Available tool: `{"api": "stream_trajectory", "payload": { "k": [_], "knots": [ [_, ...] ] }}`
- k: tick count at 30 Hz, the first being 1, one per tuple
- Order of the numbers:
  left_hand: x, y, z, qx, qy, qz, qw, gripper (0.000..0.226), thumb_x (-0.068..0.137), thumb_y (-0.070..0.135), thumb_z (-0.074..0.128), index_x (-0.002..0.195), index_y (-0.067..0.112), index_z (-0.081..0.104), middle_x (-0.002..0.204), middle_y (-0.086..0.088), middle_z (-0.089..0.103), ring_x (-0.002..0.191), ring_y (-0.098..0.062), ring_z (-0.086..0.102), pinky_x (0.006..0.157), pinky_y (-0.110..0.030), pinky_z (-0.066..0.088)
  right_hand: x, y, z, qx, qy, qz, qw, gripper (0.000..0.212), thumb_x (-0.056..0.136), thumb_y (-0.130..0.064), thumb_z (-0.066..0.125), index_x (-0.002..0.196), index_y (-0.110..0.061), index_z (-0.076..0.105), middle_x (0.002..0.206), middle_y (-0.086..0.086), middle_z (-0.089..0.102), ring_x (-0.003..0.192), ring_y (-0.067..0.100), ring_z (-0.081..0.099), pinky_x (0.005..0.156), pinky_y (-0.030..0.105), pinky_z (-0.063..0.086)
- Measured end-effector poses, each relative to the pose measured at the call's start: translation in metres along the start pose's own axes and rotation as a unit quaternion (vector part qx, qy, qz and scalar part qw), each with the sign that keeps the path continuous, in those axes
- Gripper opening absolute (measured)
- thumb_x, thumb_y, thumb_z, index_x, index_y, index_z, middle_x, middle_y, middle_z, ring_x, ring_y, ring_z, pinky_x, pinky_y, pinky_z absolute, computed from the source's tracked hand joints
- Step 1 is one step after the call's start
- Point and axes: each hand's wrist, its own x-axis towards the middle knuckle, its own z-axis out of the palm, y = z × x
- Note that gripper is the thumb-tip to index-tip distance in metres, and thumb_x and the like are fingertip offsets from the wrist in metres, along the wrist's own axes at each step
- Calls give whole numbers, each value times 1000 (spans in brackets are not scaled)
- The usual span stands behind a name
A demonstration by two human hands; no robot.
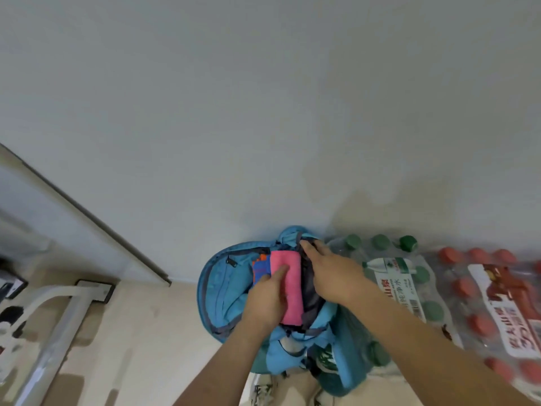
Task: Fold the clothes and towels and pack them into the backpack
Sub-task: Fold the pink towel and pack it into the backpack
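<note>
Inside backpack (218, 288), left hand (268, 300) pressing pink towel (289, 288) flat-fingered; right hand (333, 276), at 2 o'clock, curling round its rim. Towel probably handling soft, light, slumping: pinch folded edge.

Left grip (268, 300) covers part of the pink towel (288, 276). Blue-orange item (260, 266): mostly hidden, type indeterminate. Backpack (219, 288) interior concealed. Red-capped bottle pack (497, 303): cut off at right edge, label blurred.

Reaches forward and down with both bare forearms, close together. Presses the left hand (268, 300), fingers (279, 273) nearly straight, flat on the pink towel (289, 291). Hooks the right hand (333, 276), fingers curled, over the rim of the backpack (216, 288), back of the hand up.
</note>
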Motion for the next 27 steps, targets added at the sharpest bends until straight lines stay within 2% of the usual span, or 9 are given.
{"api": "stream_trajectory", "payload": {
  "k": [5, 8, 11, 14, 17, 19, 22, 25, 27],
  "knots": [
    [-4, -6, 0, 172, 34, 18, 984, 57, 90, 36, 51, 144, 29, 33, 122, -11, 46, 111, -31, 45, 85, -40, 43, -7, 4, 11, -129, 30, 17, 991, 97, 84, -38, 64, 151, -29, -5, 160, 1, 1, 139, 29, 22, 105, 48, 22],
    [2, -3, -12, 252, 26, 91, 963, 73, 81, 55, 59, 142, 24, 32, 152, -11, 18, 137, -33, 20, 109, -47, 21, -15, 15, 14, -141, 67, 20, 988, 83, 88, -34, 59, 151, -27, 5, 160, 0, 1, 141, 26, 12, 105, 50, 19],
    [10, -15, -14, 281, -45, 144, 948, 98, 78, 65, 56, 150, 17, 12, 159, -6, -10, 146, -26, -7, 116, -48, 1, -24, 16, 24, -106, 132, 24, 985, 67, 84, -25, 62, 145, -29, 34, 157, 3, 20, 139, 27, 21, 101, 55, 27],
    [17, -21, -4, 296, -86, 156, 938, 109, 78, 73, 48, 151, 16, -10, 158, -3, -18, 145, -22, -15, 117, -50, -2, -28, 25, 37, -69, 209, 33, 975, 56, 57, -20, 82, 111, -22, 68, 135, 8, 55, 123, 27, 40, 83, 51, 43],
    [25, -17, 4, 291, -83, 152, 941, 112, 76, 76, 46, 150, 18, -14, 159, -1, -16, 146, -22, -14, 117, -51, -3, -34, 28, 44, -68, 262, 18, 963, 28, 66, -18, 71, 95, -19, 73, 126, 5, 61, 121, 23, 42, 85, 43, 33],
    [29, -15, 8, 287, -78, 142, 944, 113, 75, 77, 47, 150, 19, -14, 159, -1, -13, 146, -22, -11, 116, -52, -3, -37, 31, 48, -65, 277, 21, 958, 25, 70, -20, 58, 90, -19, 74, 123, 2, 64, 121, 20, 41, 84, 40, 29],
    [27, -12, 5, 272, -75, 149, 948, 107, 78, 76, 45, 150, 21, -12, 159, 0, -13, 146, -22, -11, 117, -53, 1, -46, 35, 52, -41, 252, 27, 967, 31, 60, -20, 77, 91, -21, 73, 124, 0, 63, 122, 19, 41, 84, 44, 39],
    [18, -18, 2, 234, -2, 205, 951, 92, 79, 74, 41, 151, 23, 16, 159, -4, 13, 146, -26, 14, 114, -54, 21, -56, 35, 51, 0, 243, 34, 969, 30, 66, -26, 78, 95, -24, 72, 125, -3, 61, 124, 17, 42, 81, 46, 46],
    [10, -22, 3, 256, -4, 208, 944, 89, 72, 75, 40, 145, 23, 36, 154, -6, 30, 139, -29, 33, 106, -54, 29, -61, 35, 53, 16, 255, 33, 966, 22, 77, -31, 67, 98, -27, 72, 127, -6, 60, 126, 15, 41, 83, 47, 48]
  ]
}}
